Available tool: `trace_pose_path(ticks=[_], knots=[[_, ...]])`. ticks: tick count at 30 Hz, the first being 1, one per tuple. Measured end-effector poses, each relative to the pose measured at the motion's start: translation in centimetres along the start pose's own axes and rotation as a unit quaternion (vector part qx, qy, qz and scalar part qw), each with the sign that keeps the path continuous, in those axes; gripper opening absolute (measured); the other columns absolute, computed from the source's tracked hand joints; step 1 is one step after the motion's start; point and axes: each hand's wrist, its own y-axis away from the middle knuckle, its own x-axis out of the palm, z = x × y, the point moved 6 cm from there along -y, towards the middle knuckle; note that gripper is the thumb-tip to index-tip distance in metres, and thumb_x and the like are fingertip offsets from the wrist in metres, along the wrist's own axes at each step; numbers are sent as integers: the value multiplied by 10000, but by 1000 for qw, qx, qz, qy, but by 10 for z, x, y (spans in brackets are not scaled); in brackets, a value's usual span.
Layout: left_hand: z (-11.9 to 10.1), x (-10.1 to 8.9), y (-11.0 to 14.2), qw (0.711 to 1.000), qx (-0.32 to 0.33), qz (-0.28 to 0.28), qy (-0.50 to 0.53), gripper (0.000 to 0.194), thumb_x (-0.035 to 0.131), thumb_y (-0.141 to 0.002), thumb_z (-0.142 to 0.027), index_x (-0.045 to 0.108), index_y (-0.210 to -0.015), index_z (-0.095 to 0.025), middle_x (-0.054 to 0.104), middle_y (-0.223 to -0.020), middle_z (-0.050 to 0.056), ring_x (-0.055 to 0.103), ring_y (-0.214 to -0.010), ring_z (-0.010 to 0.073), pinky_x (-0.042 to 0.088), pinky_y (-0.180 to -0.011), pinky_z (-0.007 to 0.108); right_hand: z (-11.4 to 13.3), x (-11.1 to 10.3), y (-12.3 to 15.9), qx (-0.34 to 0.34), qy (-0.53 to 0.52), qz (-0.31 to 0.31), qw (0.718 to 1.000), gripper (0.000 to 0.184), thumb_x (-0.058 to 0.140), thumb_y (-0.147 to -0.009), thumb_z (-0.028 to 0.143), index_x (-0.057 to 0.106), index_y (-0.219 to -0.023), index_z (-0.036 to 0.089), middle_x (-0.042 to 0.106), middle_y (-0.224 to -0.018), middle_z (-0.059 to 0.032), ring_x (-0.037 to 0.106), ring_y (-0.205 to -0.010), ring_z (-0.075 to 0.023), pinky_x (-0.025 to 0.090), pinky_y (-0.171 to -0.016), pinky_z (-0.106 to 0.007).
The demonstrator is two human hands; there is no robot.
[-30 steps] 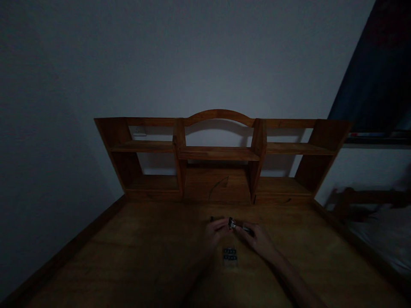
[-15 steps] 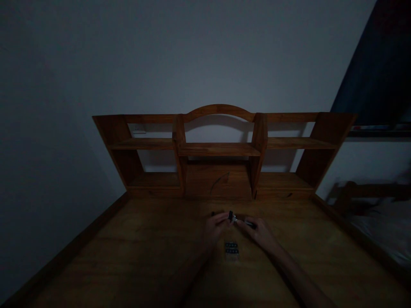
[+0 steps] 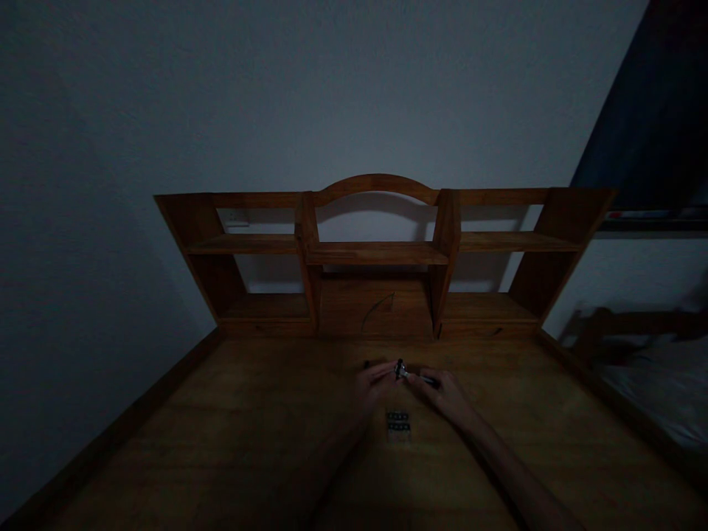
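Note:
Close to the middle of the desk, my left hand (image 3: 372, 383) has its fingers closed at a small black and silver piece (image 3: 399, 369). My right hand (image 3: 447, 397) grips a slim black and silver handle (image 3: 429, 380), its fingertips meeting the silver end of the piece. Dim light hides whether handle and piece are one tool. Below the hands lies a small clear pack (image 3: 398, 426) with two rows of dark parts. A little black object (image 3: 366, 363) shows just behind my left fingers; its kind cannot be made out.
The wooden desk (image 3: 248, 428) has raised side edges. A wooden shelf unit (image 3: 377, 254) stands along its back against the wall. A thin dark cord-like line (image 3: 377, 310) shows on the middle panel. Beyond the right edge are a wooden frame (image 3: 636, 322) and pale bedding.
The black and silver piece has turned slightly between my hands. Both hands stay in nearly the same place, and the view has tilted down a little.

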Motion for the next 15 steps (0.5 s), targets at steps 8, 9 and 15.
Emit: trace_pose_path(ticks=[8, 9, 15], knots=[[6, -2, -2, 999, -25, -5, 45, 418, 746, -715, -323, 692, -1080, -126, 683, -1119, 133, 614, -1075, 314, 439, -1008, 464, 7, -1, 1, -5, -19, 11, 1000, 467, 476, -885, 550, 587, -650, 162, 519, -591, 24, 470, -566, -124, 309, -524, -233], [6, -1, -2, 998, -32, -9, 58, 413, 758, -701, -311, 699, -1065, -122, 691, -1103, 133, 618, -1068, 316, 440, -1007, 466, 7, -1, 1, -4, -16, 9, 1000, 472, 477, -883, 552, 580, -640, 161, 508, -581, 25, 464, -559, -124, 305, -519, -233], [-4, 8, 5, 992, -57, -6, 109, 394, 754, -712, -251, 697, -1069, -94, 684, -1112, 145, 599, -1099, 317, 424, -1032, 429, 5, 0, 1, -10, -24, -2, 1000, 470, 480, -882, 547, 585, -643, 157, 509, -592, 21, 453, -561, -122, 314, -534, -232]])
